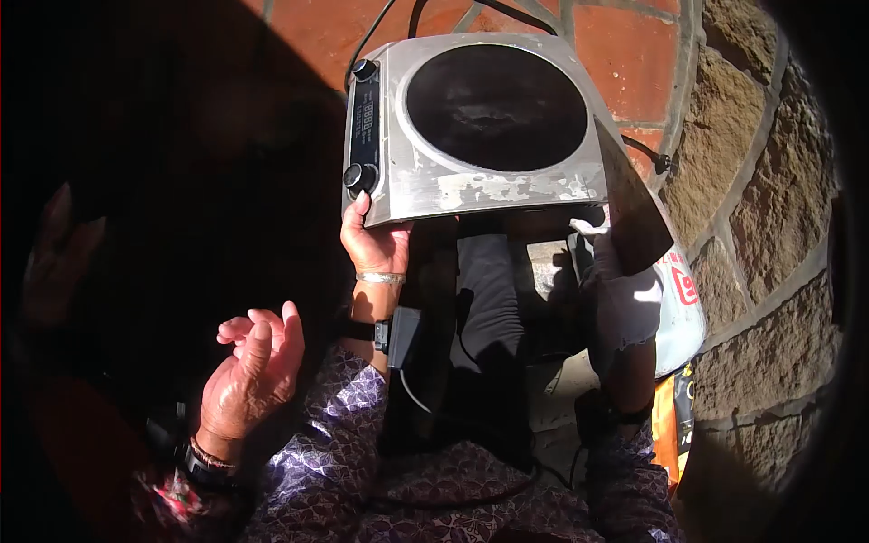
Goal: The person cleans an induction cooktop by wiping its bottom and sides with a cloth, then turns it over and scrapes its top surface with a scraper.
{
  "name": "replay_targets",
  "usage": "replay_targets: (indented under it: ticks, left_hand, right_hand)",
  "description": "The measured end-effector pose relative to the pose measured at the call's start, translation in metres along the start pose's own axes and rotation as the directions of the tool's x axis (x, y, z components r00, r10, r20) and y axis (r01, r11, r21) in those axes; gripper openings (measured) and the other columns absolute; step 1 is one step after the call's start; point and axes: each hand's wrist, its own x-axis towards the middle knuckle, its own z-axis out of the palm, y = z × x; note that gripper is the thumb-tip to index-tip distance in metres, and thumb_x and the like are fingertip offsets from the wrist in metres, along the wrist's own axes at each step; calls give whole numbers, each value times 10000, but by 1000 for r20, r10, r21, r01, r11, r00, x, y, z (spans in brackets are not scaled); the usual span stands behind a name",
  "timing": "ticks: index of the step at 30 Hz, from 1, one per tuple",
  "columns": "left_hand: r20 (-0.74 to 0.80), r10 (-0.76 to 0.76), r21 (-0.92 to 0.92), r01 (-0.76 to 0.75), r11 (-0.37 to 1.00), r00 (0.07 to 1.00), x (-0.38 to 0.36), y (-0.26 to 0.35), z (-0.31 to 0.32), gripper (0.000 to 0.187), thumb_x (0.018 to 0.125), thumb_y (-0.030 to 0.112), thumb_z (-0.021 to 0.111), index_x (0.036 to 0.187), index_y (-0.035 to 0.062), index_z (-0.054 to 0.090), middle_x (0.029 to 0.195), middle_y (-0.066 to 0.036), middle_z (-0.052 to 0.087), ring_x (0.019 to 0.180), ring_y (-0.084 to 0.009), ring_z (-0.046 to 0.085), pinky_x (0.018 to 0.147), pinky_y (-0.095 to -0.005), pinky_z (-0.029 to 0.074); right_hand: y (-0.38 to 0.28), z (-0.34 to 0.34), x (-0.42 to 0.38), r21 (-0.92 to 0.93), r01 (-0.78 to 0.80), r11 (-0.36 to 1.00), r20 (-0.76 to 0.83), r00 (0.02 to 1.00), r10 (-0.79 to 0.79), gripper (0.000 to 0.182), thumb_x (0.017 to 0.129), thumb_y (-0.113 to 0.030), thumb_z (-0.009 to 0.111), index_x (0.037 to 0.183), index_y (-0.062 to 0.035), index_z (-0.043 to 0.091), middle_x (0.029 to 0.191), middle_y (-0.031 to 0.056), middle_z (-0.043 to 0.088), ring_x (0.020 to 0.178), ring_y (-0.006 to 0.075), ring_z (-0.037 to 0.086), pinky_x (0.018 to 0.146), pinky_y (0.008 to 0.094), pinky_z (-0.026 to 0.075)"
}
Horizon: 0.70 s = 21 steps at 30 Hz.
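Note:
A silver induction cooktop [498,185] with a round black glass plate is held up, tilted, in front of me. Two black knobs and a display run down its left side. My left hand [376,240] grips its near left corner, thumb on top beside the lower knob, the other fingers mostly hidden beneath. At the near right corner, my right hand [625,294], in a white glove or cloth, supports the cooktop next to its dark side panel. Shadow hides most of those fingers.
Another person's hand [253,376] is raised at the left, with a second, dim hand [59,258] farther left. A black cable [362,41] runs behind the cooktop; a plug [663,164] lies by the stone wall [769,208]. A white bag [681,317] stands at the right.

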Motion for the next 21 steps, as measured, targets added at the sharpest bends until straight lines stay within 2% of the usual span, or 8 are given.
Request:
replay_targets:
  ticks: [1, 2, 4, 5, 7, 11, 17, 21]
  left_hand:
    - [-216, 3, -173, -41, 984, 976, 28, 2, 48, 303, 841, 242, 605, 1072, 47, 594, 1076, -55, 629, 1030, -222, 566, 919, -379, 438]
    - [32, 99, -195, -91, 976, 995, 36, 0, 42, 335, 819, 212, 620, 1104, 39, 582, 1097, -91, 628, 1038, -247, 576, 919, -410, 452]
    - [21, 49, -223, -43, 974, 999, 33, 2, 51, 409, 821, 236, 617, 1179, 53, 544, 1175, -119, 586, 1083, -304, 561, 923, -480, 458]
    - [20, 53, -230, -47, 972, 998, 34, 2, 50, 409, 821, 236, 617, 1179, 53, 544, 1175, -119, 586, 1083, -304, 561, 923, -480, 458]
    - [-36, 69, -212, -75, 974, 997, 34, 0, 47, 379, 818, 215, 608, 1154, 50, 552, 1159, -131, 590, 1081, -309, 565, 895, -481, 478]
    - [-41, 65, -223, -72, 972, 997, 37, -2, 44, 360, 820, 212, 609, 1134, 44, 556, 1150, -116, 596, 1062, -299, 576, 874, -475, 490]
    - [-30, 58, -231, -63, 971, 998, 35, -2, 43, 360, 830, 200, 597, 1145, 30, 559, 1118, -103, 618, 1028, -279, 598, 862, -441, 497]
    - [-53, 34, -256, -46, 966, 998, 35, -1, 47, 337, 833, 196, 593, 1130, 39, 566, 1106, -96, 621, 1016, -270, 601, 846, -432, 497]
  right_hand:
    - [47, 9, 18, -257, 638, 726, -153, 715, -682, 376, 834, -91, 606, 1193, 1, 539, 882, 163, 595, 859, 280, 604, 755, 374, 475]
    - [28, -5, 22, -327, 653, 683, 139, 748, -649, 405, 761, -44, 635, 1161, -35, 573, 910, 162, 594, 881, 321, 593, 752, 391, 472]
    - [9, -15, 21, -392, 757, 523, 404, 653, -641, 403, 793, -97, 672, 1180, -31, 579, 931, 174, 620, 834, 338, 605, 732, 390, 474]
    - [2, -16, 21, -395, 759, 517, 407, 649, -642, 403, 793, -97, 672, 1180, -31, 579, 931, 174, 620, 834, 338, 605, 732, 390, 474]
    - [-8, -18, 21, -430, 817, 384, 542, 573, -614, 521, 731, -77, 711, 1229, -49, 558, 908, 187, 624, 800, 352, 598, 716, 404, 472]
    - [-39, -11, 13, -349, 833, 429, 562, 552, -616, 396, 773, -51, 605, 1164, -5, 566, 945, 156, 589, 864, 312, 560, 781, 372, 455]
    - [-52, 4, 19, -433, 860, 271, 590, 498, -636, 348, 790, -49, 577, 1136, -12, 577, 957, 149, 580, 891, 306, 548, 799, 371, 445]
    - [-54, 17, 24, -388, 888, 247, 596, 446, -667, 318, 801, -48, 559, 1116, -17, 584, 965, 145, 575, 909, 301, 539, 811, 371, 438]
